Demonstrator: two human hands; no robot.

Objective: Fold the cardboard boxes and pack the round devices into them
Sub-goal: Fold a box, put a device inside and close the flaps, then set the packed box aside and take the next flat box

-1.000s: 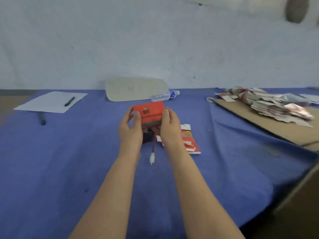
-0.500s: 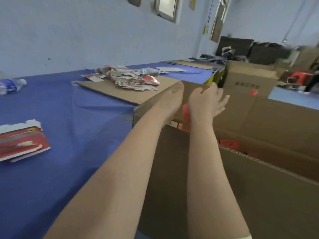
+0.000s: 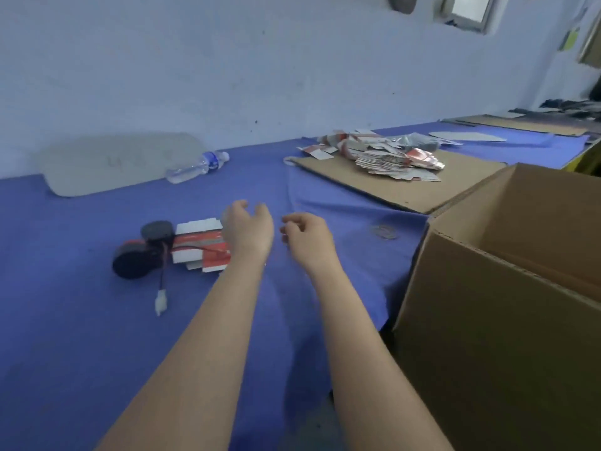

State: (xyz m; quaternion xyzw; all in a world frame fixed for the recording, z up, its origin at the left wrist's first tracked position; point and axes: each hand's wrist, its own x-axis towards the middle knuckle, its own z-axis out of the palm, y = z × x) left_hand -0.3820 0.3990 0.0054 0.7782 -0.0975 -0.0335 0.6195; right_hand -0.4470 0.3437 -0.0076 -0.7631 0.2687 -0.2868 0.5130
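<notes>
Blue cloth (image 3: 81,320) covers the table. Above it the left hand (image 3: 248,229) and right hand (image 3: 307,239) hover empty, fingers loosely curled. Two round black devices (image 3: 133,262) lie beside flat red-and-white boxes (image 3: 201,242) — just left of the left hand. At the right stands an open carton (image 3: 487,320).

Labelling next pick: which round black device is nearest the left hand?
The rear device, next to the flat red-and-white boxes by the left hand; the front device lies further left, closer to camera.
</notes>
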